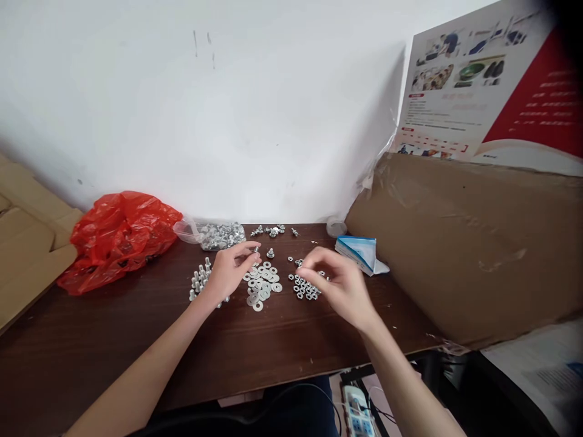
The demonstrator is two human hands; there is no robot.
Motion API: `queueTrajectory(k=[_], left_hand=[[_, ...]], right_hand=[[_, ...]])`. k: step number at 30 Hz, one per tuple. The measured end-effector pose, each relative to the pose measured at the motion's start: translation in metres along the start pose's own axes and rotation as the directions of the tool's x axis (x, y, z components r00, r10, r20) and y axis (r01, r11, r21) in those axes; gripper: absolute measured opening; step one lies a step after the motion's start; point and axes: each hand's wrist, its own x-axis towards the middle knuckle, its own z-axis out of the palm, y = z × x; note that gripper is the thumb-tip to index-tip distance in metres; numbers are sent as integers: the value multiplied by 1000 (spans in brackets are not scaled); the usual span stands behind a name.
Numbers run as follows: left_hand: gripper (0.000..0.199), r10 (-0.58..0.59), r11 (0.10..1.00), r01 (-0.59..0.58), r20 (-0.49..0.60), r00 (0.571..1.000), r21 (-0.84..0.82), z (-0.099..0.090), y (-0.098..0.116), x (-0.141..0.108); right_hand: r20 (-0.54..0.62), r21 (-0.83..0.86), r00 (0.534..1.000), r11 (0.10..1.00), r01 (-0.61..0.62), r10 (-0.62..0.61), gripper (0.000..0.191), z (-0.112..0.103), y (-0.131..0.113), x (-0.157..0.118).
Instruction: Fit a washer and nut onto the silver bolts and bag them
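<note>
A small bolt [256, 249] is pinched between the thumb and forefinger of my left hand [232, 267]. Below those fingers lies a pile of flat washers [264, 284]. Silvery bolts [198, 280] stand in a cluster beside my left wrist, which partly hides them. My right hand [339, 282] hovers over a spread of hex nuts [307, 289], thumb and forefinger closed together; what they hold, if anything, is too small to make out. Between the hands, one bolt with parts fitted on it [270, 253] stands upright behind the washers.
Several bolt assemblies [274, 231] lie near the wall. A clear plastic tub of hardware [223, 235] and a red plastic bag [122, 237] are at left. On the right are a round clear lid [336, 227], a blue-and-white packet [357, 252] and a large cardboard box [455, 243].
</note>
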Motion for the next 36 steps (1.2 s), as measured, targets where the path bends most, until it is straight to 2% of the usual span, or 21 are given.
queueTrajectory(k=[2, 5, 7, 9, 12, 15, 18, 20, 22, 27, 32, 36], left_hand=[[36, -13, 999, 14, 14, 1000, -43, 0, 1, 1], [36, -35, 997, 36, 18, 999, -68, 0, 2, 3], [36, -59, 995, 60, 11, 998, -77, -1, 0, 4], [37, -89, 992, 89, -1, 996, -89, -2, -2, 5], [38, -150, 981, 147, -20, 988, -129, -3, -6, 6], [40, -215, 955, 205, -21, 976, -212, -4, -6, 6], [43, -254, 919, 242, 2, 967, -312, -3, -5, 6], [46, -264, 901, 252, 16, 964, -354, -2, -4, 6], [47, -260, 895, 248, 16, 965, -371, -1, -4, 6], [42, -219, 908, 210, 17, 976, -363, -2, -7, 8], [33, -199, 908, 191, 17, 980, -373, -4, -10, 8], [32, -246, 878, 225, 5, 969, -422, -3, -8, 7]], right_hand=[[147, -102, 989, 995, -12, 27, 17, 9, 17, 4], [329, -343, 939, 939, 24, 96, 11, 23, 45, 8], [380, -425, 915, 904, 43, 135, 2, 29, 57, 8], [406, -449, 901, 892, 54, 150, 9, 32, 64, 8], [416, -440, 897, 896, 57, 147, 10, 31, 68, 9], [343, -336, 931, 942, -3, 126, 7, 31, 67, 18], [175, 19, 976, 991, -134, 129, 6, 39, 59, 36], [86, 277, 983, 944, -179, 161, 12, 50, 49, 49], [-3, 393, 987, 908, -146, 160, 13, 63, 38, 60], [-146, 350, 988, 937, 10, 43, 6, 91, 28, 66], [-141, 440, 986, 898, -19, 90, 6, 98, 38, 57], [-104, 483, 988, 874, -51, 115, 7, 97, 39, 52]])
